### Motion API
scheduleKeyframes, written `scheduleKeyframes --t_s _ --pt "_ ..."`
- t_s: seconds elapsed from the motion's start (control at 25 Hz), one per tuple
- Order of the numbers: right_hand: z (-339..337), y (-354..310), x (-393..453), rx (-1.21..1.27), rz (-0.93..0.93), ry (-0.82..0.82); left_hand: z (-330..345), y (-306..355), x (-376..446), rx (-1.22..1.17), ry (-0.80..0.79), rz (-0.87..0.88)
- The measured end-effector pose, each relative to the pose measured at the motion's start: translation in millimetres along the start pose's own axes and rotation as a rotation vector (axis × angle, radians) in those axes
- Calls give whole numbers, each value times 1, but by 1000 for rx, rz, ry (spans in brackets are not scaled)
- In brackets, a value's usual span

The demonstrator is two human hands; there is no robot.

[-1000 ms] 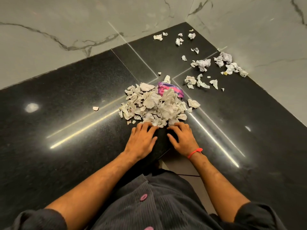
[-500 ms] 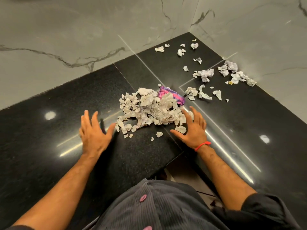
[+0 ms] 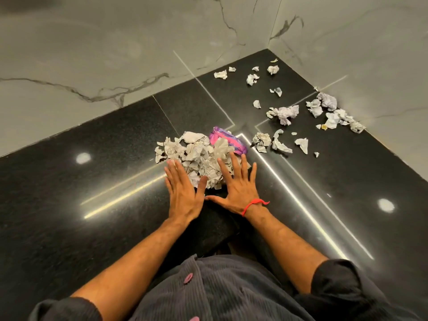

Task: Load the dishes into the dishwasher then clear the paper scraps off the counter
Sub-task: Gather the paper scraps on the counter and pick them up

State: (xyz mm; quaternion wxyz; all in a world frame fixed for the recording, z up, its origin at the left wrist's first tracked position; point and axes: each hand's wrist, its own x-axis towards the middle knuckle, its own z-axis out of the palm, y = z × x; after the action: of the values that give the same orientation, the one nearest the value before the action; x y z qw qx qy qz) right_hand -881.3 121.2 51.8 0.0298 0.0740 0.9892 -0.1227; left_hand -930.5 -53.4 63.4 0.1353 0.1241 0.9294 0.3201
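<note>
**Both hands flat against the gathered heap of scraps**

The black polished surface [image 3: 92,205] filled most of the view, meeting two grey marble walls [image 3: 115,54] that joined in a corner at the far right. Bright strips of light and two round light spots were reflected in the stone.

One large pile of paper scraps [image 3: 196,156] lay near the middle of the surface, just ahead of the person. A single purple-and-pink wrapper [image 3: 229,141] sat at the pile's far right edge, partly buried under the scraps.

Two hands lay at the near side of the pile. The left hand [image 3: 183,193] rested palm down, its fingers straight and slightly apart, their tips touching the pile's near left edge. The right hand [image 3: 238,188] also lay palm down, fingers straight and spread, their tips reaching onto the pile's near right part; its thumb pointed towards the left hand. Neither hand gripped anything. One red thread band [image 3: 252,205] circled the right wrist.

Beyond the pile, loose scraps [image 3: 284,114] were scattered towards the corner, well apart from the hands: roughly twenty separate pieces, some crumpled into wads, a few lying against the right wall. Nothing stood between the hands and the pile, while the pile itself lay between the hands and most of the loose scraps.

The person's dark ribbed shirt [image 3: 231,293] with two pink buttons filled the bottom edge.
</note>
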Motion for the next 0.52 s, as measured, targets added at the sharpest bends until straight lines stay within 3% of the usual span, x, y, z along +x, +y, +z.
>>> scheduleKeyframes --t_s 0.16,0.28,0.44,0.52 --pt "-25 48 12 127 -15 169 -3 -5 -13 190 27 156" --pt "-50 122 31 110 153 322 0 -12 -12 341 -37 214" --pt "-62 203 47 132 422 178 8 -8 5 393 -42 180" --pt "-57 208 49 114 407 78 13 -5 13 417 -11 183"
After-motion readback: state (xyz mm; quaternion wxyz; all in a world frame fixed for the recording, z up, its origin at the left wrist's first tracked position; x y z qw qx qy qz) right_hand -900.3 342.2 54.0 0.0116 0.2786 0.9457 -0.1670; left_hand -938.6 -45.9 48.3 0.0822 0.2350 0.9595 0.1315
